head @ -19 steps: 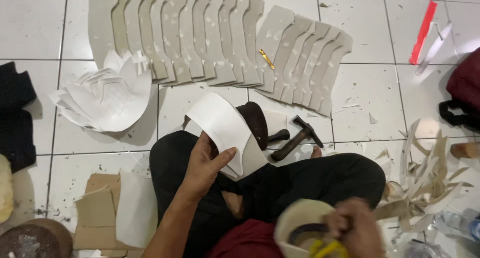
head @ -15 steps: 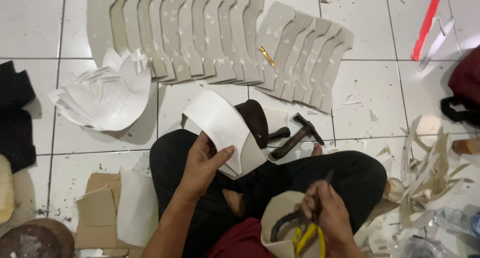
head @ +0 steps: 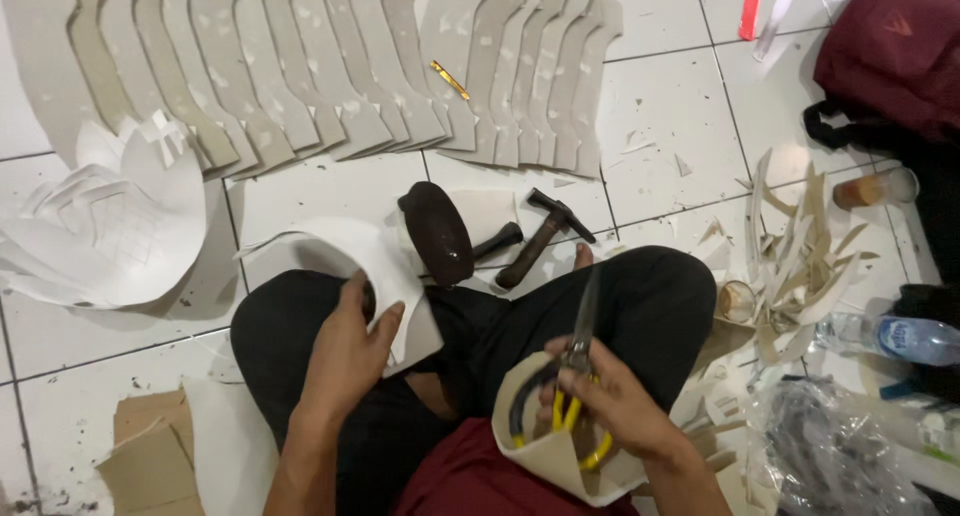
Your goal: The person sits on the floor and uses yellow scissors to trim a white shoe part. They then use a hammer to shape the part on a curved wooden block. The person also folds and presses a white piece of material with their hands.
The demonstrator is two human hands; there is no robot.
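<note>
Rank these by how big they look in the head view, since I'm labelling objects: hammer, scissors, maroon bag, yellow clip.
1. Maroon bag, though cut off by the frame.
2 and 3. Scissors and hammer: similar; scissors are nearer, so unsure.
4. Yellow clip, smallest.

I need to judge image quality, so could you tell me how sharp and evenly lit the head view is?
Head view: even overhead light, soft shadows beside the hammer; mild sheen on the floor tiles; scissors in the right hand slightly blurred; left hand on white card fairly sharp; edges bow a little.
</note>
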